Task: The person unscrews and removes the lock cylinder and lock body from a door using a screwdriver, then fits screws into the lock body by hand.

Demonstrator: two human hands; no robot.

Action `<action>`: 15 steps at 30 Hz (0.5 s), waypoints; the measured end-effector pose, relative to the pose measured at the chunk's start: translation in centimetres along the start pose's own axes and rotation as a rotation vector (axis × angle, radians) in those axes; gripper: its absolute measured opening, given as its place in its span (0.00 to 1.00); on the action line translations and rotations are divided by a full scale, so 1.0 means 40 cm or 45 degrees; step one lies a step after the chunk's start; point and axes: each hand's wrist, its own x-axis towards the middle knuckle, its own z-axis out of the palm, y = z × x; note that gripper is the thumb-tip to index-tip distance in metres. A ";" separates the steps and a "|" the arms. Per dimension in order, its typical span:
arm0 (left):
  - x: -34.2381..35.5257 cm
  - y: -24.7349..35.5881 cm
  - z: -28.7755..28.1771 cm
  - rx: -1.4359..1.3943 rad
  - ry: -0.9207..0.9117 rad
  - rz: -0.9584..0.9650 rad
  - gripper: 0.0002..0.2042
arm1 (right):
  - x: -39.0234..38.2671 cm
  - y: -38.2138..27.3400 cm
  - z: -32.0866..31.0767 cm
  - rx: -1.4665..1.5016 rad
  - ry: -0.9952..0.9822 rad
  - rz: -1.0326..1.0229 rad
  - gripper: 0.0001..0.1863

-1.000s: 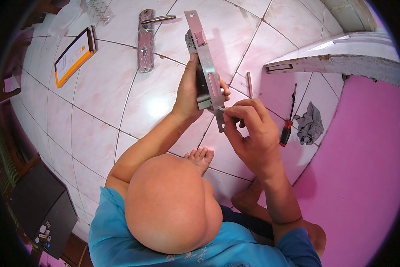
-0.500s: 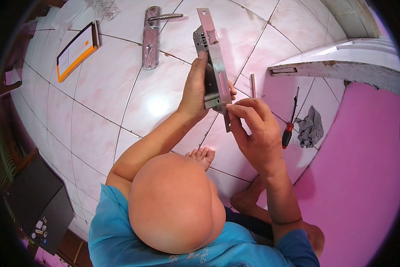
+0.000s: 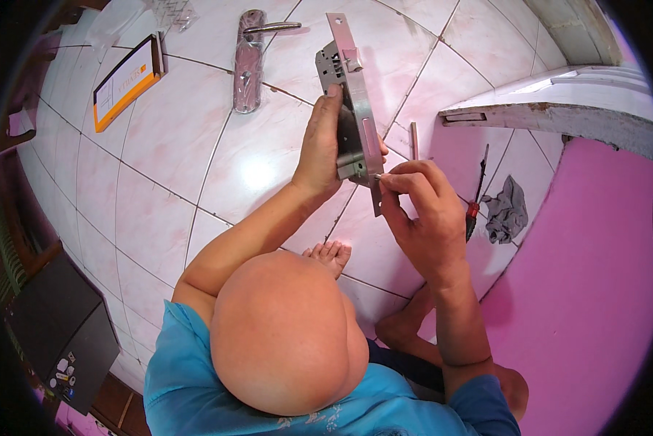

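My left hand (image 3: pixel 321 138) is wrapped round a metal mortise lock (image 3: pixel 330 69), thumb across its case. The lock stands up and leans slightly left at its top, its long faceplate (image 3: pixel 361 94) turned towards my right hand. My right hand (image 3: pixel 424 211) pinches a small silvery screw (image 3: pixel 379 176) between thumb and fingertips, against the lower part of the faceplate. The fingertips hide most of the screw.
A wrapped door handle plate (image 3: pixel 248 73) lies on the tiles beyond my left hand, with an orange-edged box (image 3: pixel 127 83) farther left. On the right are a screwdriver (image 3: pixel 472 211), a grey cloth (image 3: pixel 507 209), a thin metal bar (image 3: pixel 414 140) and a white door edge (image 3: pixel 544 112).
The lock and both hands have shifted slightly to the right. The small screw now shows at my right fingertips.
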 end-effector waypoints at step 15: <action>-0.003 0.002 0.014 0.100 0.081 0.059 0.24 | 0.001 0.013 -0.007 0.108 -0.021 0.069 0.13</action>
